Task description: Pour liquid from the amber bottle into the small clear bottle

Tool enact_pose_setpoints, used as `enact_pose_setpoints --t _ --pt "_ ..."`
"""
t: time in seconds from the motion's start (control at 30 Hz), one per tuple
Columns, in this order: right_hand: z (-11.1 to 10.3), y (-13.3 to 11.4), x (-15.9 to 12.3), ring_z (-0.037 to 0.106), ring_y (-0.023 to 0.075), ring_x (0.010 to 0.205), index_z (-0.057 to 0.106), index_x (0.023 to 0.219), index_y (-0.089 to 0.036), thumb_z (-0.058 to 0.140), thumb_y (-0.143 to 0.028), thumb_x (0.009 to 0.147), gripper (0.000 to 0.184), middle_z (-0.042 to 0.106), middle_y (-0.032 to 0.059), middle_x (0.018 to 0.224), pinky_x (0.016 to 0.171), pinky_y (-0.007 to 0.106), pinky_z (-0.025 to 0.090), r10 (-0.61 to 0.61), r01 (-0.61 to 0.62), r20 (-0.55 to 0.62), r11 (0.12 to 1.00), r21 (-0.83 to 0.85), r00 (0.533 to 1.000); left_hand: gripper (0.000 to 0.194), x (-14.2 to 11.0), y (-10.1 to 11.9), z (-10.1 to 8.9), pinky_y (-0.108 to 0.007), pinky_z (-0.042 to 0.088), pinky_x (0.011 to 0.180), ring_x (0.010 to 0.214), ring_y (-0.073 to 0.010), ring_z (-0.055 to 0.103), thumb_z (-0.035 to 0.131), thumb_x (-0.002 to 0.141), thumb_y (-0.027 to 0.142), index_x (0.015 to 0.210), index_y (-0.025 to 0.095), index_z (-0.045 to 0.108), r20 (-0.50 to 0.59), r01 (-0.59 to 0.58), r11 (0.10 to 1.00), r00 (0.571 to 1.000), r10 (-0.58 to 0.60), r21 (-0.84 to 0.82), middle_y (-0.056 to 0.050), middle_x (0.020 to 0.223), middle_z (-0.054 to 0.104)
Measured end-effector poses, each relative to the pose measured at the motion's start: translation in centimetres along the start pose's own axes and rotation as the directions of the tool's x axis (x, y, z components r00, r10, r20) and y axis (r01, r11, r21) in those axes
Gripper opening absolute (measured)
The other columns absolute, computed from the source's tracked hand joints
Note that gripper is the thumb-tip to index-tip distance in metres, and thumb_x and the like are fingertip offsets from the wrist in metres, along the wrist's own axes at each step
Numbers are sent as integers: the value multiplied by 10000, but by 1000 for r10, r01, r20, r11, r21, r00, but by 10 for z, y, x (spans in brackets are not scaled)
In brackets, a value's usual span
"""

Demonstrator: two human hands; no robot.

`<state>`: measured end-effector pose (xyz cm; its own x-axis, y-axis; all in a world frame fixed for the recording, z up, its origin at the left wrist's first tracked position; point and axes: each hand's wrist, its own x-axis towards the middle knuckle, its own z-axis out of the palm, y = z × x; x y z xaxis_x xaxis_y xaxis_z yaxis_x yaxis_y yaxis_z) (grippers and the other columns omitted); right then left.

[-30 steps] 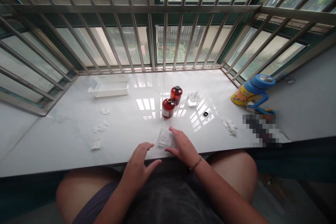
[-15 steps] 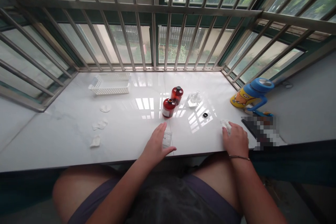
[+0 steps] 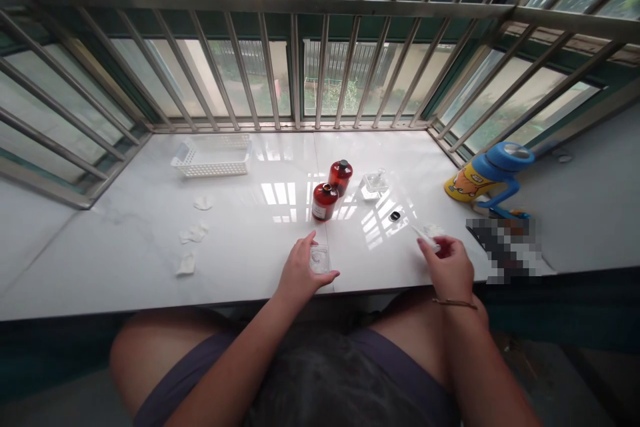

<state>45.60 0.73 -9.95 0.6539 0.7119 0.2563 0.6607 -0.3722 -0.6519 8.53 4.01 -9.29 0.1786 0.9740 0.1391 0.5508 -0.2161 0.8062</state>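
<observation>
My left hand (image 3: 300,271) grips a small clear square dish (image 3: 319,258) near the front edge of the white sill (image 3: 250,227), with forefinger and thumb on either side of it. My right hand (image 3: 449,265) is closed in a pinch on a thin white swab (image 3: 423,236), which it holds just above the sill beside a white cotton pad (image 3: 434,229). Beyond the dish stand two amber bottles: the nearer one (image 3: 325,201) is uncapped and the farther one (image 3: 341,177) has a black cap. A loose black cap (image 3: 395,216) lies to their right.
A second clear dish (image 3: 375,181) sits right of the bottles. A white slotted basket (image 3: 214,155) stands at the back left, with several used cotton pads (image 3: 193,235) in front of it. A blue and yellow jug (image 3: 485,175) is at the right. Metal window bars enclose the sill.
My right hand left the dish, went right to the cotton pad and came up pinching the swab. My left hand moved onto the dish and now holds it.
</observation>
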Motion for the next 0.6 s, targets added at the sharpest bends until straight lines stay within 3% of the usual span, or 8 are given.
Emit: enact_pose_setpoints --t 0.07,0.17,0.3,0.4,0.6 --pt "1 -32 -24 630 202 739 684 1176 -204 773 -678 884 565 696 39 914 706 341 545 -68 21 156 959 284 985 1047 0 -1 1 -494 546 1120 1197 -298 653 1033 670 316 1548 262 465 6 11 1000 1000 -11 -9 -69 1272 649" --pt "-2 -90 -60 661 199 832 719 1168 -233 799 -542 943 389 706 60 1039 777 344 587 -330 150 275 842 518 903 1049 0 0 0 -503 542 1121 1196 -301 645 1024 686 336 1563 259 456 7 1 1000 1000 0 -9 -75 1266 644" --pt "-13 -150 -85 695 239 932 748 1134 -279 776 -380 993 176 719 81 1141 805 388 618 -611 405 267 733 546 746 1042 -1 1 0 -516 545 1115 1216 -314 637 1003 714 369 1582 246 440 13 -19 1000 1000 19 -2 -92 1291 638" --pt "-14 -171 -89 715 256 937 744 1155 -285 747 -309 1007 151 730 81 1126 813 416 643 -696 507 243 677 533 675 1010 -2 1 2 -516 553 1114 1234 -323 638 974 724 347 1580 247 447 0 -15 1000 1000 15 2 -96 1305 639" --pt "2 -187 -96 712 283 1064 719 1201 -274 671 -155 990 247 711 88 1168 958 477 643 -733 520 359 670 530 578 956 -3 0 5 -542 561 1121 1250 -339 634 895 730 241 1574 212 446 -14 -34 999 999 35 39 -126 1323 642"
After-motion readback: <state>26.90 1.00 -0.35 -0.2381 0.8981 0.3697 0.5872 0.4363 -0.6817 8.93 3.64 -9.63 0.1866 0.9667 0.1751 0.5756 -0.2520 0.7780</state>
